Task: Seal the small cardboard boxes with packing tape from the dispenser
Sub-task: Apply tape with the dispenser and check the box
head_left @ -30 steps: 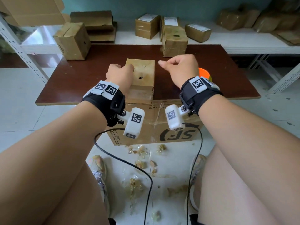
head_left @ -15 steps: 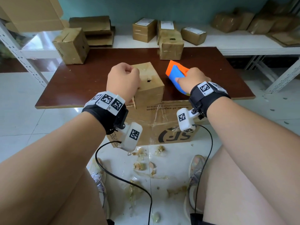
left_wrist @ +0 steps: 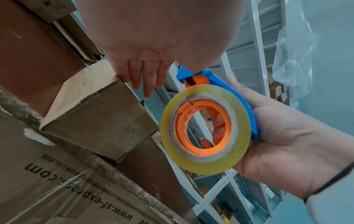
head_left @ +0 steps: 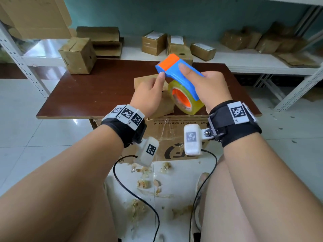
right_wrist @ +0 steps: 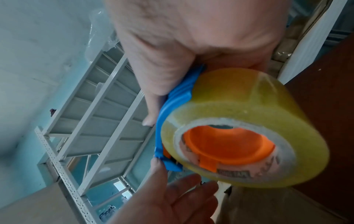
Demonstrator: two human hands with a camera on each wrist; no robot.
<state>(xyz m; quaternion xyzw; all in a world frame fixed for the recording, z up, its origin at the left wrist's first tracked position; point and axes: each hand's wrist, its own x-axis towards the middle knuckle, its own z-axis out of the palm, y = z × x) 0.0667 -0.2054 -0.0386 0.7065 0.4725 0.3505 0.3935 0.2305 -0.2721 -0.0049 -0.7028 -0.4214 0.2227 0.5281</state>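
Right fingers: thumb (head_left: pixel 185 69) laid flat along the blue back of the tape dispenser (head_left: pixel 181 74); the other fingers curl under it and show through the orange core in the left wrist view. A firm wrap, likely so the cutter end points away from the body.
Right hand (head_left: pixel 212 89): holds the dispenser lifted clear of the board, roll hanging low, orange-capped head tilted up and to the left.
Left fingers: fingertip (head_left: pixel 161 75) touches the blue edge at the dispenser's head; the remaining fingers are loosely extended and hold nothing. Whether a tape end is pinched, cannot tell; no free strip shows.
Left hand (head_left: pixel 148 96): raised to the head, probably hunting for the tape's loose end.
Tape roll (left_wrist: pixel 205 128): clear yellowish, nearly full, seated on the orange hub.
Small cardboard box (head_left: pixel 153 98): on the near edge of the brown board (head_left: pixel 97 89), directly below both hands, mostly hidden by them; neither hand is on it. From the left wrist view it sits skewed, one corner towards the edge.
Stage: judged as tape preparation, no strip on this box yet.
Other boxes (head_left: pixel 78 55): at the board's far edge and on the white shelf (head_left: pixel 244 62) behind, well apart.
Large printed carton (head_left: pixel 174 137): under the board's near edge.
Floor: scraps of crumpled tape between the feet.
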